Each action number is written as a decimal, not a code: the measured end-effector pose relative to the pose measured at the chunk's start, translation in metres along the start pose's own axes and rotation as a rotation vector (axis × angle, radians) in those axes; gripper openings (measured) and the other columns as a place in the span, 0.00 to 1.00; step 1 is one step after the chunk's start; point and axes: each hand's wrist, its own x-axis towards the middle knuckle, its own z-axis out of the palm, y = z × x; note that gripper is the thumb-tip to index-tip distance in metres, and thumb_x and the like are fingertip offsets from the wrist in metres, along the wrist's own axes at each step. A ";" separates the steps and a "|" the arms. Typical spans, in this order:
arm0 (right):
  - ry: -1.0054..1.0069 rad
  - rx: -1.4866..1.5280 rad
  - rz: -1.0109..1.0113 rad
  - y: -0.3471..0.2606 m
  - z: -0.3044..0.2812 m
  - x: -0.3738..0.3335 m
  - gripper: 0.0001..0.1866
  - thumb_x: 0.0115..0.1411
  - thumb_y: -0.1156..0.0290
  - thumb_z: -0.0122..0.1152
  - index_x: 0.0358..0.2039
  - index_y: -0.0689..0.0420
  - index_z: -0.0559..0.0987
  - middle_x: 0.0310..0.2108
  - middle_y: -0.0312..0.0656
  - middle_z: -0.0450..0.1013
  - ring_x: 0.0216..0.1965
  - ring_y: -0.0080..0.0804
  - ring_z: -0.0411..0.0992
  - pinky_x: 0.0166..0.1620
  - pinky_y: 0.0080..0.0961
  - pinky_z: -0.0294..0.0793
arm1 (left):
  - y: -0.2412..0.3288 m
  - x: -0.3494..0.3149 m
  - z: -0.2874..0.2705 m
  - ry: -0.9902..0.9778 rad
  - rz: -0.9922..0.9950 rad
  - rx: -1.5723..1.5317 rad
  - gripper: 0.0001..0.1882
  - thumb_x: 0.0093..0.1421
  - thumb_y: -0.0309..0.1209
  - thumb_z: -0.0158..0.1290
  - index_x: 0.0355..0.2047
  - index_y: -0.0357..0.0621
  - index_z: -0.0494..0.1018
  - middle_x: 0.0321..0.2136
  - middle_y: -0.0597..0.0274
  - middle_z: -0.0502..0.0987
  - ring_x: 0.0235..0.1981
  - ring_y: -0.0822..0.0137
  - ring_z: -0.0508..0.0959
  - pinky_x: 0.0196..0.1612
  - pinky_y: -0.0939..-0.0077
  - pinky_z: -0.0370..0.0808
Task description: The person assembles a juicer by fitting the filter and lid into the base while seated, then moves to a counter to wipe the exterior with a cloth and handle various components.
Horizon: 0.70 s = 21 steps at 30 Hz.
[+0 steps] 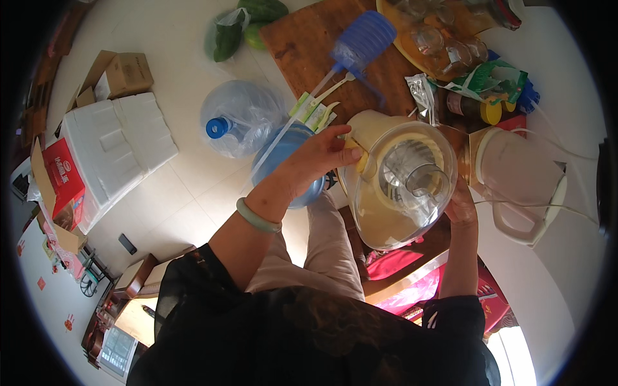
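Observation:
In front of me, near the table's edge, is a cream-coloured juicer with a clear lid and a round clear feed tube. A ribbed strainer basket shows through the lid. My left hand is at the juicer's left side, its thumb and fingers bent round a cream latch at the lid's edge; a pale green bangle circles that wrist. On the opposite side, my right hand grips the juicer's edge, with its fingertips partly hidden behind the lid.
A blue manual water pump lies on the wooden table. Right of the juicer stands a whitish jug with a cord nearby. Glass jars sit on a tray. Water bottles, melons and a foam box are on the floor.

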 end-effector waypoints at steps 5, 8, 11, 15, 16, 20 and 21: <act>0.022 0.014 -0.024 0.000 0.005 0.001 0.46 0.51 0.60 0.73 0.65 0.63 0.60 0.60 0.41 0.65 0.61 0.30 0.63 0.62 0.28 0.60 | 0.014 -0.003 -0.002 0.019 -0.027 0.055 0.48 0.51 0.44 0.67 0.64 0.33 0.55 0.47 0.54 0.74 0.49 0.66 0.73 0.52 0.75 0.69; 0.003 0.004 -0.013 0.001 -0.001 0.002 0.45 0.51 0.61 0.72 0.64 0.63 0.60 0.60 0.41 0.65 0.61 0.30 0.63 0.63 0.28 0.59 | 0.020 -0.009 0.006 0.090 -0.026 0.228 0.48 0.52 0.46 0.67 0.63 0.33 0.56 0.45 0.55 0.74 0.47 0.66 0.73 0.50 0.75 0.70; 0.020 -0.011 -0.022 0.003 0.001 -0.001 0.45 0.51 0.59 0.72 0.64 0.63 0.61 0.60 0.41 0.66 0.60 0.30 0.63 0.63 0.28 0.59 | 0.016 -0.007 0.004 0.099 -0.038 0.223 0.47 0.51 0.47 0.67 0.62 0.33 0.58 0.45 0.56 0.74 0.47 0.66 0.73 0.50 0.74 0.70; 0.045 0.005 -0.045 0.007 0.007 -0.001 0.44 0.52 0.57 0.71 0.63 0.64 0.62 0.59 0.41 0.66 0.60 0.30 0.63 0.63 0.28 0.59 | 0.000 0.005 -0.007 0.111 -0.037 0.211 0.46 0.51 0.47 0.67 0.62 0.34 0.59 0.46 0.55 0.73 0.48 0.65 0.73 0.51 0.72 0.70; 0.034 -0.004 -0.064 0.008 0.008 -0.002 0.42 0.54 0.56 0.69 0.63 0.64 0.62 0.59 0.41 0.66 0.60 0.30 0.63 0.63 0.27 0.59 | -0.006 0.008 -0.010 0.098 -0.026 0.191 0.46 0.52 0.47 0.66 0.62 0.34 0.58 0.47 0.54 0.73 0.48 0.64 0.73 0.51 0.72 0.70; 0.229 -0.141 -0.178 0.019 0.021 -0.012 0.40 0.59 0.51 0.63 0.62 0.65 0.63 0.59 0.41 0.66 0.60 0.29 0.62 0.62 0.27 0.58 | -0.002 -0.001 0.009 0.123 0.035 0.087 0.44 0.55 0.48 0.63 0.63 0.35 0.59 0.51 0.52 0.72 0.53 0.62 0.71 0.59 0.67 0.65; 0.276 -0.155 -0.171 0.022 0.026 -0.015 0.40 0.60 0.49 0.61 0.63 0.65 0.63 0.59 0.42 0.66 0.60 0.29 0.62 0.62 0.27 0.58 | -0.007 -0.003 0.010 0.184 0.082 0.149 0.43 0.55 0.48 0.63 0.62 0.34 0.58 0.50 0.52 0.72 0.52 0.62 0.72 0.57 0.68 0.66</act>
